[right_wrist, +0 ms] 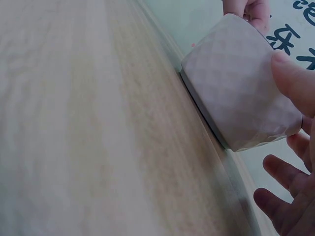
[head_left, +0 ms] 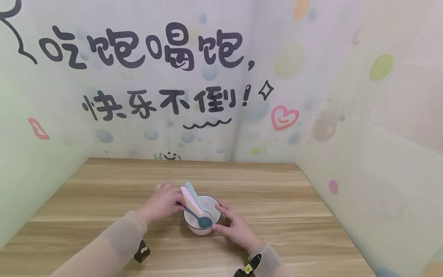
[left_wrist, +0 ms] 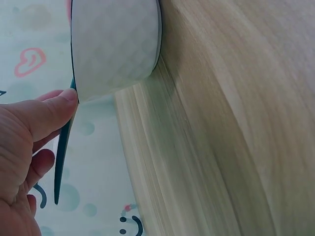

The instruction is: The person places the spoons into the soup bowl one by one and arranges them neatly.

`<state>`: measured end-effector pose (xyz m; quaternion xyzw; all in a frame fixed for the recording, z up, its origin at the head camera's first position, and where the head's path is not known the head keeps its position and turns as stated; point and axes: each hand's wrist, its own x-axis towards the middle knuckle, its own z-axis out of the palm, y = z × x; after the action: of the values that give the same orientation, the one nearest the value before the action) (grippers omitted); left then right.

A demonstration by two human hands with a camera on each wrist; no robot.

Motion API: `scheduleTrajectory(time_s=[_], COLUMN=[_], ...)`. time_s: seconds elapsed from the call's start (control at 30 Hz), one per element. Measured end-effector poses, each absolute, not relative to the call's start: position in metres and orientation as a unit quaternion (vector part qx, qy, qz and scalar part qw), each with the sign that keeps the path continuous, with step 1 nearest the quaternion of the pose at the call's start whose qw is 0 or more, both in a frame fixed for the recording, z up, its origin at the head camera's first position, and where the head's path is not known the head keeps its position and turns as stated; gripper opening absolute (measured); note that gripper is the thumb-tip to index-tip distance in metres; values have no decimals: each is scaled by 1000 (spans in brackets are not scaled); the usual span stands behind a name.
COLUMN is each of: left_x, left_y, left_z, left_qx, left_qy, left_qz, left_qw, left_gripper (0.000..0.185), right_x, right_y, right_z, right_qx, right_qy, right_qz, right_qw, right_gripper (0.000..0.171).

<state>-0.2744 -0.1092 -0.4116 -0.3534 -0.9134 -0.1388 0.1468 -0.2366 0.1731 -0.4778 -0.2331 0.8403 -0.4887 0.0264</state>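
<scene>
A white bowl [head_left: 202, 216] stands on the wooden table [head_left: 104, 192], near its front middle. Three spoons lean in it: a pink one [head_left: 188, 200], a light blue one [head_left: 194, 194] and a dark blue one [head_left: 204, 222]. My left hand [head_left: 176, 202] is at the bowl's left rim and pinches the dark blue spoon's handle [left_wrist: 60, 162]. Its thumb [left_wrist: 49, 115] lies against the bowl [left_wrist: 115, 44]. My right hand [head_left: 221, 218] cups the bowl's right side. Its thumb [right_wrist: 295, 78] is on the bowl's wall [right_wrist: 236, 83], and its fingers [right_wrist: 280, 196] curve below.
Printed walls close the table in at the back [head_left: 173, 96], left and right [head_left: 363, 154], forming a corner booth. Bare wood stretches to either side of the bowl. A small black camera [head_left: 142, 252] sits on each wrist near the table's front edge.
</scene>
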Motion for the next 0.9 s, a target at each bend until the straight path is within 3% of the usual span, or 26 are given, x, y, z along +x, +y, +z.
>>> scheduleTrajectory(time_s=[0.9], left_x=[-273], left_y=[-108], left_z=[-413], left_qx=[-339], left_qy=[-914], left_qz=[-161], left_qw=[154], left_gripper=[17], right_x=[-237], right_y=[172], right_z=[-478], right_qx=[-232], right_qy=[839], right_qz=[-491], right_qw=[28], right_gripper=[70])
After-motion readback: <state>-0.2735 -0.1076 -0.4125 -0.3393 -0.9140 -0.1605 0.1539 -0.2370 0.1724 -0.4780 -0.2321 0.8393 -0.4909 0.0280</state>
